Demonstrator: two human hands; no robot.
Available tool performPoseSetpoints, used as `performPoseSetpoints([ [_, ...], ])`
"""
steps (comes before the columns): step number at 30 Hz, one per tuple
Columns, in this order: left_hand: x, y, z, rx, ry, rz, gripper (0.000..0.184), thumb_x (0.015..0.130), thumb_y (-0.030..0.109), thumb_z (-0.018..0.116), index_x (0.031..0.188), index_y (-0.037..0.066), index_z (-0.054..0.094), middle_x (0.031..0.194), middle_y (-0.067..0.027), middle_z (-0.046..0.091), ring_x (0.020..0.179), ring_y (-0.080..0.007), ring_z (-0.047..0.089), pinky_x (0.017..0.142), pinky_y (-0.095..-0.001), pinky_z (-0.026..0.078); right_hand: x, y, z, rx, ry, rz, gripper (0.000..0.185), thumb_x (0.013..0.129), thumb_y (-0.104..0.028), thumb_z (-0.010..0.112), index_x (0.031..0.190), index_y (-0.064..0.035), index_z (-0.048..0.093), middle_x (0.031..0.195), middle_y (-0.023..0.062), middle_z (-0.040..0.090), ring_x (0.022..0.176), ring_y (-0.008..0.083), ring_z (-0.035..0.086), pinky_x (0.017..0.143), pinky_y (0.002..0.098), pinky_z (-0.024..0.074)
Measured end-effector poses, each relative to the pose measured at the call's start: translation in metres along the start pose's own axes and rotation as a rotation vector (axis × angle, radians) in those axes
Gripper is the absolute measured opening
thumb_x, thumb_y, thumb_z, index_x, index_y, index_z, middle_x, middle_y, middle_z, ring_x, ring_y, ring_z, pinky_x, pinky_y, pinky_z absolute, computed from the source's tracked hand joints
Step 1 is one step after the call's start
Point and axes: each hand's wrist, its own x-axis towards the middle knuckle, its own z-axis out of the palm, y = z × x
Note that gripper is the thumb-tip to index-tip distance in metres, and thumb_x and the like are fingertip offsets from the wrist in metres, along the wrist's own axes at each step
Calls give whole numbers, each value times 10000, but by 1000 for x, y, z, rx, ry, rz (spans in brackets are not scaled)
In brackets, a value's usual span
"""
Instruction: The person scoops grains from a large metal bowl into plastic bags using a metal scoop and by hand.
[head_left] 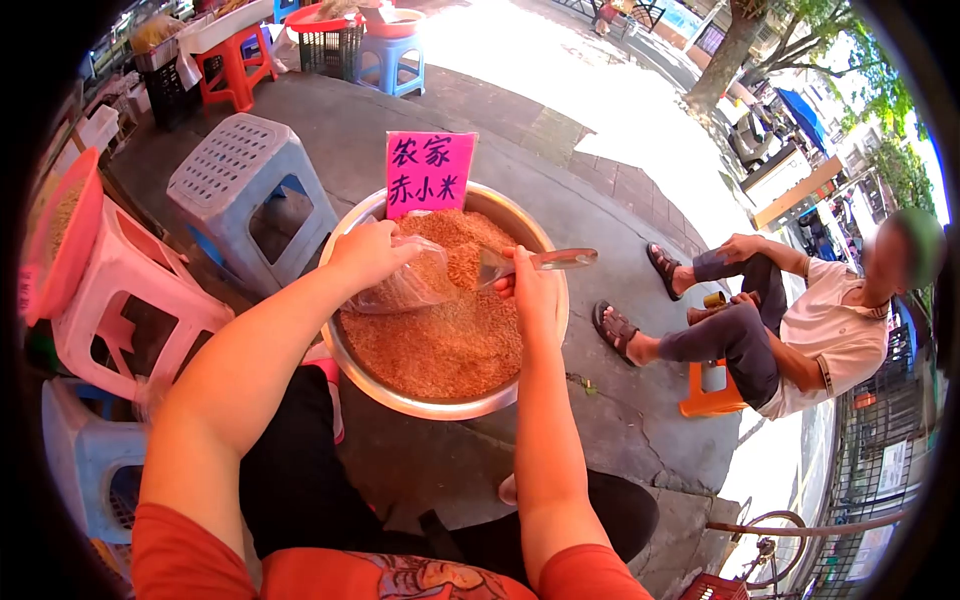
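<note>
1. L hand (375,255): over the basin (440,408), L-far side; fingers pinched on the upper edge of a clear bag (400,285) w/ some grain in it. Bag lies on the grain (440,355) inside the basin, L of its centre.

2. R hand (533,285): over the basin's R side, fingers closed round the scoop (550,261) near where handle meets blade. Rest of the handle sticks out past the basin's R rim.

3. Key relation: scoop's long axis runs approx. L–R across the basin's R half, blade end pointing L to the bag, handle end R. Blade is right beside the bag's R end, both just R of the basin's centre. R hand is nearer the blade; L hand is on the bag's far-L side, across from it. Can't tell if the blade tip is inside the bag or only up against it.

4. Pink sign (431,172) w/ handwriting: upright at the basin's far rim.

5. L of basin: blue stool (235,165) nearby; pink stool (125,290) farther out, w/ red tub (88,215) on top.

6. R of basin, well apart: another person (825,335) seated on an orange stool (712,400), hands near own lap.
</note>
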Motion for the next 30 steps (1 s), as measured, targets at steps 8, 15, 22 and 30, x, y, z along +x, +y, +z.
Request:
performPoseSetpoints([
  [8,9,11,-29,-160,333,183,632,807,498,581,1218,25,498,1139,-224,542,1084,-329,521,907,-392,414,-24,-30,37,-620,95,-542,252,908,-263,496,913,-45,621,846,192,625,761,403,593,663,465,469],
  [15,-45,20,-200,-773,1158,586,566,845,268,636,1303,25,409,955,-47,581,887,-103,540,794,-244,409,-9,7,15,-660,60,-274,287,900,-297,499,937,-43,627,877,201,631,803,399,604,711,474,471],
  [22,-100,70,-268,-560,1127,768,628,843,199,484,1378,13,214,770,-61,429,681,-165,415,627,-316,349,-23,5,30,-720,18,-275,306,899,-312,492,937,-37,621,888,204,631,838,402,599,736,474,470],
  [30,-55,59,-46,134,-118,-25,869,819,582,513,1382,-8,212,1099,-297,564,1026,-399,569,865,-429,446,-19,8,31,-692,42,-241,288,893,-303,498,918,-41,613,879,203,634,836,403,599,732,478,468],
])
